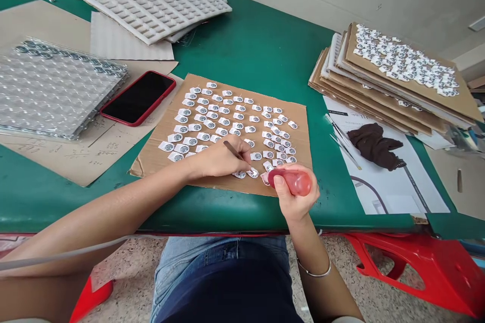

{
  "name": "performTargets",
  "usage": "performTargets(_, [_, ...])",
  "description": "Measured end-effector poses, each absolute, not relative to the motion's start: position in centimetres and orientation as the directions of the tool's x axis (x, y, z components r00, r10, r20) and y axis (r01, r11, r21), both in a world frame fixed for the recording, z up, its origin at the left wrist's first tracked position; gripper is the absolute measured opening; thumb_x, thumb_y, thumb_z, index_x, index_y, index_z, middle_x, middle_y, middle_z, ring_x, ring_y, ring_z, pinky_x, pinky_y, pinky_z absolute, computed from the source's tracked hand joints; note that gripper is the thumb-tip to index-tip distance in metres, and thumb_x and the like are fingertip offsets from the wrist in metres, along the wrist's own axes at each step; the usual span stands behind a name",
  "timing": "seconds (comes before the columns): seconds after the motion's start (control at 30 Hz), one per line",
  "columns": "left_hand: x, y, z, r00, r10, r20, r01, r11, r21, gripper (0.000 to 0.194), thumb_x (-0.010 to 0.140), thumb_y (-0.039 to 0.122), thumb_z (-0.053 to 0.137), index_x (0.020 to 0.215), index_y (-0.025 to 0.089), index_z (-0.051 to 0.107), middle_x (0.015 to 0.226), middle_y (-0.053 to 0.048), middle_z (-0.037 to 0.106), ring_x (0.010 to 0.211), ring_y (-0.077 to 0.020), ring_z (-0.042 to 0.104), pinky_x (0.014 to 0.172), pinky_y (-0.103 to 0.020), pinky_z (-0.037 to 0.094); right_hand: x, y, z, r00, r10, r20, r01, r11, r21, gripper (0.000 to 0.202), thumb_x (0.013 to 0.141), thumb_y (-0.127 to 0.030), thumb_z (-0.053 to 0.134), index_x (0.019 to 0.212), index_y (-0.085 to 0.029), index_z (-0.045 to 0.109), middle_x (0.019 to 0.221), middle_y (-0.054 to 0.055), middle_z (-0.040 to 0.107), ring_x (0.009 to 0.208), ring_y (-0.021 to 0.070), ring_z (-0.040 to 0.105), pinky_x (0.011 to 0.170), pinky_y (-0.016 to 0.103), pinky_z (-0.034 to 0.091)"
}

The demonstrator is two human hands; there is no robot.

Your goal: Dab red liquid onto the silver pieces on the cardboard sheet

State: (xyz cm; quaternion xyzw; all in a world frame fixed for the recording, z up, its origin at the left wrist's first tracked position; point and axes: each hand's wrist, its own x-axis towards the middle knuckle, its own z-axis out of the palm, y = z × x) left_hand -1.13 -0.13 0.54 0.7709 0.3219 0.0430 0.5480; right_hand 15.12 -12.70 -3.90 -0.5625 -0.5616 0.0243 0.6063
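Note:
My left hand (223,158) rests low over the sheet of cardboard (162,126), closed around slim dark tweezers (233,150). Their lower end points at a small white tag (252,172) with a round dark print, near the front edge of the cardboard. My right hand (299,197) is wrapped round a translucent red squeeze bottle (293,181), tilted with its narrow end toward the left. That end is close to another white tag (265,177), and I cannot tell whether they touch. Many similar tags lie in loose rows across the cardboard.
Left of the cardboard lie a red-cased phone (138,98) and clear plastic trays (49,91). White moulded trays (159,5) sit behind. At right are stacked cardboard sheets (379,86) bearing tags, a dark cloth (375,145), metal tweezers (344,149) and printed paper (390,197). A red stool (435,272) stands below.

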Motion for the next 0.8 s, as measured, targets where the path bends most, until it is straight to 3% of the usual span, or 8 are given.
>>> performTargets(0.8, [-1.04,-0.09,0.84,0.766,0.559,-0.316,0.468,-0.149,0.871,0.007,0.066,0.019,0.062,0.065,0.013,0.065,0.058,-0.001,0.061,0.051,-0.0095,0.050,0.046,-0.020,0.036,14.97,-12.90,-3.82,0.356,0.670,0.652,0.606,0.365,-0.706,0.026,0.070,-0.021,0.072,0.091,-0.018,0.057,0.079,0.003,0.066,0.071,0.0176,0.065,0.066,0.035,0.056])
